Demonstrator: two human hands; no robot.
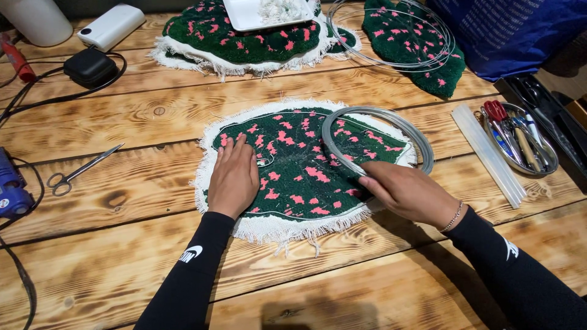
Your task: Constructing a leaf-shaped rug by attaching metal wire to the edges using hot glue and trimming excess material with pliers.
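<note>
A dark green tufted piece with pink spots and a white fringed border point(306, 168) lies flat on the wooden table. My left hand point(233, 177) presses flat on its left side, fingers apart, next to a thin wire end. My right hand point(406, 192) rests on its right edge, fingers closed on a coil of grey wire point(379, 131) that lies over the upper right of the piece. A thin wire line runs around the green area.
Small scissors point(76, 172) lie at the left, a blue glue gun point(11, 186) at the left edge. Clear glue sticks point(489, 156) and a metal tray of tools point(520, 137) sit right. More green tufted pieces point(244, 36), a wire coil point(397, 30) and a blue bag point(513, 30) lie behind.
</note>
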